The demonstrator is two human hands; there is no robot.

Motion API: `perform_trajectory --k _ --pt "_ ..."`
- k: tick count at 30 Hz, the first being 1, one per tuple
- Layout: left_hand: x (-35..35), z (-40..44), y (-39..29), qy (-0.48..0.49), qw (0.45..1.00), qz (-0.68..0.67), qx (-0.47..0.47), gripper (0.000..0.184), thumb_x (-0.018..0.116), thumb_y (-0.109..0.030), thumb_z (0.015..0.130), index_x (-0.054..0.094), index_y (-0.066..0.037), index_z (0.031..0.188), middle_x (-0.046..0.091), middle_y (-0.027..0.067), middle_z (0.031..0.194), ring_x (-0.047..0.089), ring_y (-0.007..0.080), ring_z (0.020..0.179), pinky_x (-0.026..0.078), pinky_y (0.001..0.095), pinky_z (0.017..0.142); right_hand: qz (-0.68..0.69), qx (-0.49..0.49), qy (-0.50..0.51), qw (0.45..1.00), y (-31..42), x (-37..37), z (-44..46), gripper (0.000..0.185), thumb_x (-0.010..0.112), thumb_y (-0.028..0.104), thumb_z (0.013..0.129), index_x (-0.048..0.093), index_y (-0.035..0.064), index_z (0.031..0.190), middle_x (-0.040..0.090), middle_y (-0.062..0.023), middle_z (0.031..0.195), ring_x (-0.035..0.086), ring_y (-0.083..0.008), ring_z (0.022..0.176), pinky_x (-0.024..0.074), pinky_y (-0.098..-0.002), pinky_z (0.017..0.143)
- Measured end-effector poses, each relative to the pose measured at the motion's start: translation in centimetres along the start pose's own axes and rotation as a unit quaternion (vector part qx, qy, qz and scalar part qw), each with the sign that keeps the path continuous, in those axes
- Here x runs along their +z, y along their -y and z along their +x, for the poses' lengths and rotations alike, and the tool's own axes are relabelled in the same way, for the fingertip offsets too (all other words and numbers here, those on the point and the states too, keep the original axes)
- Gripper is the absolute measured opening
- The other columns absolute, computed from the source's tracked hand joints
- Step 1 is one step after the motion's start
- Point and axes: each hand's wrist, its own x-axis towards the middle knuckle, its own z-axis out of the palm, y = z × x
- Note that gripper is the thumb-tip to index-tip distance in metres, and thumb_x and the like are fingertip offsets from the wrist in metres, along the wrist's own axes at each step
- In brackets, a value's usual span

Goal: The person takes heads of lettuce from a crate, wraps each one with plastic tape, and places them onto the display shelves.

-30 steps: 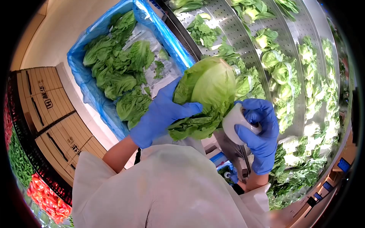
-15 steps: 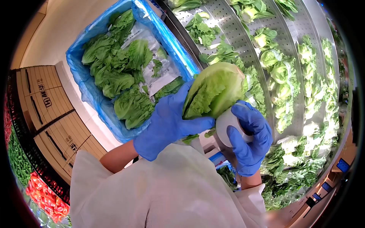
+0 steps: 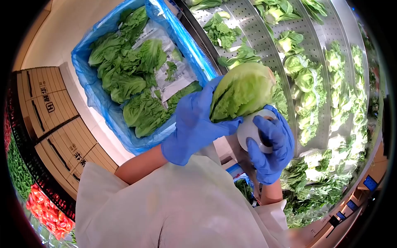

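A head of lettuce is held up in front of me, its pale cut base turned to the upper right. My left hand, in a blue glove, is closed round the lettuce from its left and lower side, thumb stretched along the bottom. Just below the lettuce, my right hand, also gloved in blue, grips a white roll of tape with fingers at its core hole. The roll lies close against the lettuce's underside; whether they touch I cannot tell.
A crate lined with blue plastic holds leafy lettuce and a printed bag at upper left. Perforated metal shelves with bok choy and other greens fill the right. Cardboard boxes and red peppers are at left.
The lettuce has shifted right and slightly up in my left hand and turned somewhat. My left hand followed it right and up; my right hand rose a little with the tape roll.
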Motion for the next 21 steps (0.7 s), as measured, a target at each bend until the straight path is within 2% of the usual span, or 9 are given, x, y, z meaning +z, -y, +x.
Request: perform_trajectory --k 2,4,5,9,12,13,16,21 --pt "0.1 0.3 0.3 -0.020 0.999 0.013 0.026 0.070 0.081 -0.022 0.056 0.049 -0.002 0.114 0.063 0.0134 0.096 0.063 0.0272 0.085 0.050 0.0341 0.073 0.033 0.031 -0.003 0.999 -0.3 -0.1 -0.2 0.039 0.072 0.015 0.061 0.062 0.0047 0.097 0.051 -0.0093 0.067 0.057 -0.0300 0.072 0.0468 -0.0437 0.079" --pt "0.1 0.4 0.4 -0.073 0.994 0.047 0.073 0.074 0.080 -0.031 0.055 0.048 -0.006 0.117 0.064 0.0109 0.086 0.064 0.0259 0.072 0.051 0.0326 0.065 0.133 0.081 -0.043 0.987 -0.3 -0.1 -0.4 0.040 0.071 0.012 0.060 0.062 0.0015 0.098 0.057 -0.0128 0.075 0.059 -0.0315 0.082 0.0457 -0.0405 0.080" --pt "0.0 0.4 0.4 -0.072 0.994 0.047 0.074 0.074 0.080 -0.031 0.055 0.048 -0.006 0.117 0.064 0.0109 0.086 0.064 0.0259 0.072 0.051 0.0326 0.065 0.178 0.101 -0.061 0.977 -0.3 -0.1 -0.5 0.041 0.070 0.011 0.060 0.061 -0.0003 0.098 0.060 -0.0151 0.080 0.059 -0.0326 0.088 0.0451 -0.0387 0.080" --pt "-0.8 0.5 0.5 -0.018 0.998 -0.007 0.055 0.075 0.081 -0.032 0.055 0.048 -0.005 0.117 0.064 0.0108 0.088 0.064 0.0264 0.075 0.051 0.0333 0.066 0.257 0.153 -0.102 0.949 -0.2 -0.1 -0.8 0.040 0.070 0.010 0.061 0.061 -0.0007 0.099 0.061 -0.0168 0.085 0.059 -0.0336 0.091 0.0449 -0.0376 0.080" --pt "-1.2 0.3 0.4 0.031 0.999 0.001 0.036 0.079 0.081 -0.036 0.054 0.046 -0.006 0.118 0.064 0.0110 0.090 0.064 0.0277 0.077 0.051 0.0349 0.067 0.175 0.106 -0.068 0.977 0.3 -0.6 -0.3 0.038 0.069 0.011 0.062 0.061 0.0006 0.098 0.059 -0.0131 0.077 0.060 -0.0304 0.080 0.0458 -0.0403 0.082" --pt "-1.2 0.2 0.4 0.061 0.998 0.010 0.013 0.081 0.081 -0.037 0.053 0.046 -0.007 0.119 0.064 0.0110 0.092 0.063 0.0283 0.079 0.051 0.0357 0.068 0.112 0.060 -0.041 0.991 0.5 -0.8 0.1 0.037 0.069 0.011 0.062 0.062 0.0013 0.097 0.056 -0.0111 0.072 0.058 -0.0282 0.073 0.0462 -0.0431 0.082" --pt "-0.9 0.1 0.4 0.068 0.997 -0.031 -0.008 0.084 0.081 -0.039 0.052 0.044 -0.008 0.120 0.063 0.0112 0.093 0.063 0.0296 0.080 0.050 0.0367 0.070 0.059 -0.016 -0.041 0.997 0.2 -0.1 0.4 0.035 0.070 0.011 0.062 0.062 0.0024 0.094 0.047 -0.0071 0.062 0.051 -0.0230 0.057 0.0469 -0.0509 0.082" --pt "-0.5 0.3 0.7 0.037 0.998 -0.045 0.031 0.082 0.081 -0.036 0.053 0.043 -0.009 0.120 0.063 0.0099 0.093 0.062 0.0292 0.078 0.050 0.0359 0.069 0.048 -0.024 -0.057 0.997 0.2 0.2 0.1 0.034 0.070 0.010 0.061 0.062 0.0017 0.092 0.047 -0.0078 0.062 0.050 -0.0232 0.057 0.0469 -0.0514 0.082"
